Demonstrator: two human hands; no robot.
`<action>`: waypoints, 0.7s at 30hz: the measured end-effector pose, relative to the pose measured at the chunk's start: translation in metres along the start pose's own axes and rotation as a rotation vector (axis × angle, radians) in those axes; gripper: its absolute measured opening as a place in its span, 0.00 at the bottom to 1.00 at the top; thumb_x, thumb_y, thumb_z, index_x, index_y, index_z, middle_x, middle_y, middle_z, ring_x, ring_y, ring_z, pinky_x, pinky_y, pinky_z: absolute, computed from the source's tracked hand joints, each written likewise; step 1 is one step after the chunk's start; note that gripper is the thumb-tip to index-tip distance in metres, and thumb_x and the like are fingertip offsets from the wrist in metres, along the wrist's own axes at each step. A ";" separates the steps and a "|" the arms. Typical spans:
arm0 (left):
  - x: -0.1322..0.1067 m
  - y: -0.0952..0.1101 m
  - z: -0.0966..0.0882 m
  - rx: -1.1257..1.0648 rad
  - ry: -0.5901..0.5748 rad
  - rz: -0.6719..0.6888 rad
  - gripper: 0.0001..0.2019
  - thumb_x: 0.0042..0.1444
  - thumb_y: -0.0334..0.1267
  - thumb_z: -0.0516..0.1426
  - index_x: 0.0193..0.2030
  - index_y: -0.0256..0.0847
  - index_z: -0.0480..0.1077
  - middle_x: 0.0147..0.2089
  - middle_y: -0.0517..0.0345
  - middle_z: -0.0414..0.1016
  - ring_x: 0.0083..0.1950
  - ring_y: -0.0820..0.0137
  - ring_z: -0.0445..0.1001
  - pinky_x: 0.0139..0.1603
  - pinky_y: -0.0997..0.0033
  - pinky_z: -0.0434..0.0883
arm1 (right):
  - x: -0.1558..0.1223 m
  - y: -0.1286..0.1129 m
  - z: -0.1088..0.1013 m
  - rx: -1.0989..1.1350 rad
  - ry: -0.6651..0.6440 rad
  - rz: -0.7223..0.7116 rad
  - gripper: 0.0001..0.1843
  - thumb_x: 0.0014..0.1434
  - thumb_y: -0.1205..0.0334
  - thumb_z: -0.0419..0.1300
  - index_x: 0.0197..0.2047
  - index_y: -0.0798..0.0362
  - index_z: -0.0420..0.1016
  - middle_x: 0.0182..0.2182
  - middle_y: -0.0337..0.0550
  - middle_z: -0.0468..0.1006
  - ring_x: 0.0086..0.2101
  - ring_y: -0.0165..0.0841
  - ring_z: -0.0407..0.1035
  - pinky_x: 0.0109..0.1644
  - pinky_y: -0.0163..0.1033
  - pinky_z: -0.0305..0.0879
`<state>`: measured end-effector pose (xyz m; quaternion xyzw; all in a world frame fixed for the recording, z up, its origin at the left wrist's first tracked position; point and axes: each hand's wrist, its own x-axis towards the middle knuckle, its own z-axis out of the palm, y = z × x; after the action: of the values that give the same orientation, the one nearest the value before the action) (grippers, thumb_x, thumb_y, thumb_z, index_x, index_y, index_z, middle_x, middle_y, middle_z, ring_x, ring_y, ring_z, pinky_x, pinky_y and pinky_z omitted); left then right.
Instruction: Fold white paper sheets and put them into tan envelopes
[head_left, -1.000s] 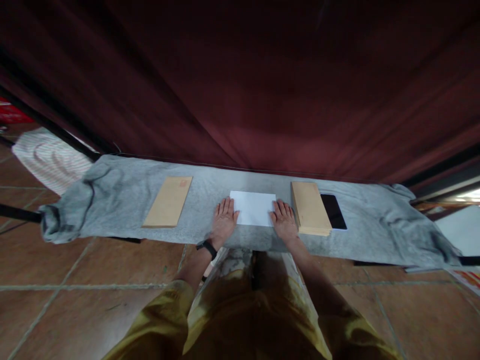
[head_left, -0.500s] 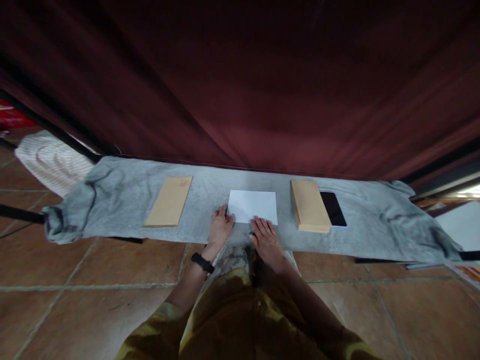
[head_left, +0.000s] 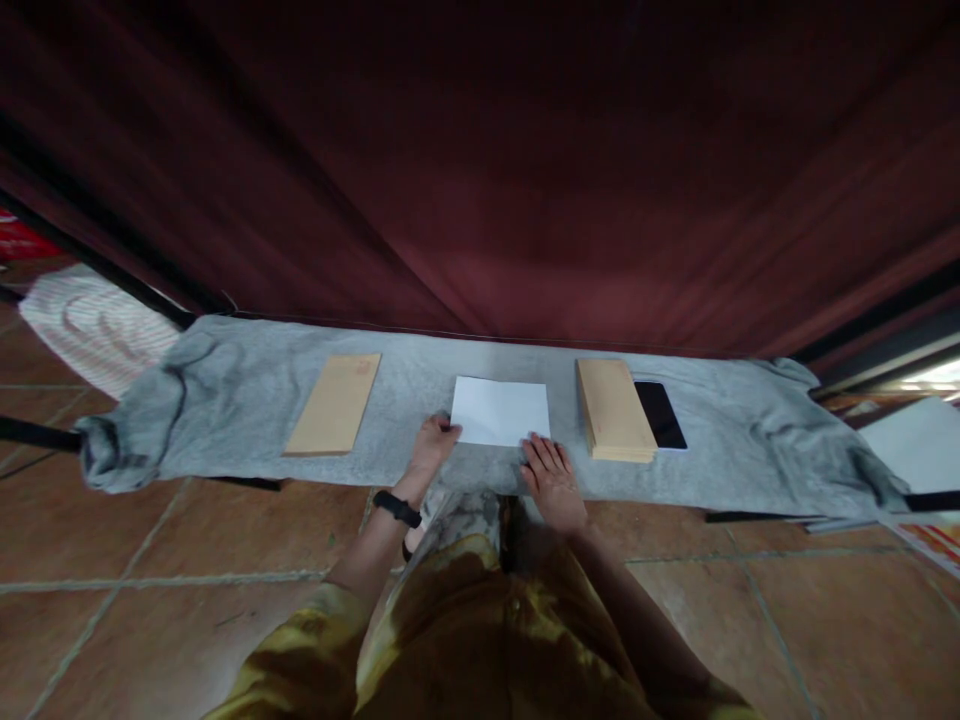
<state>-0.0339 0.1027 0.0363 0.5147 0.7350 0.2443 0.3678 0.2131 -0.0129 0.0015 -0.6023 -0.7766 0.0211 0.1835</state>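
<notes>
A white sheet of paper (head_left: pixel 500 412) lies in front of me on a grey cloth, with a faint crease near its middle. At the paper's lower left corner my left hand (head_left: pixel 433 443), with a black band on the wrist, has its fingers curled and the thumb at the edge, pinching it. My right hand (head_left: pixel 555 483) rests flat, fingers stretched out, its fingertips at the lower right corner. To the right stands a stack of brown envelopes (head_left: pixel 615 410). On the left lie one or more brown envelopes (head_left: pixel 334 405) with a small red mark.
A dark-screened phone or tablet (head_left: pixel 661 415) lies beside the right stack, partly under it. The grey cloth (head_left: pixel 247 400) covers a narrow bench. Behind it hangs a dark red curtain (head_left: pixel 480 240). Brown floor tiles (head_left: pixel 247 530) show below, and a striped cloth (head_left: pixel 97 320) is at far left.
My right hand has slid right to the paper's lower right corner. My left hand has closed on the left corner. A slight crease now shows at the paper's top edge.
</notes>
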 end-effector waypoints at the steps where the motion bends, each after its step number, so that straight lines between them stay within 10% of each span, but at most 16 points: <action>1: 0.001 -0.001 0.000 -0.037 -0.015 -0.009 0.03 0.51 0.35 0.63 0.31 0.40 0.73 0.29 0.55 0.78 0.37 0.62 0.79 0.36 0.70 0.69 | 0.000 0.000 0.000 0.000 0.006 0.003 0.26 0.75 0.56 0.47 0.72 0.54 0.61 0.69 0.51 0.64 0.69 0.44 0.55 0.73 0.56 0.49; 10: -0.034 -0.007 -0.019 -0.357 -0.118 -0.151 0.07 0.49 0.36 0.64 0.30 0.39 0.70 0.21 0.61 0.74 0.22 0.71 0.74 0.23 0.75 0.65 | 0.016 -0.029 -0.001 0.043 0.002 -0.053 0.26 0.73 0.60 0.50 0.71 0.55 0.61 0.70 0.52 0.62 0.70 0.42 0.54 0.73 0.55 0.49; 21: -0.092 -0.010 -0.009 -0.987 -0.191 -0.283 0.15 0.41 0.33 0.70 0.33 0.40 0.69 0.31 0.56 0.82 0.32 0.64 0.83 0.38 0.69 0.78 | 0.033 -0.069 0.006 0.076 0.012 0.002 0.25 0.68 0.66 0.55 0.67 0.54 0.68 0.65 0.50 0.70 0.62 0.42 0.64 0.65 0.49 0.59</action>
<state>-0.0285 0.0128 0.0606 0.1957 0.5580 0.4614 0.6614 0.1407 0.0009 0.0220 -0.5959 -0.7734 0.0475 0.2108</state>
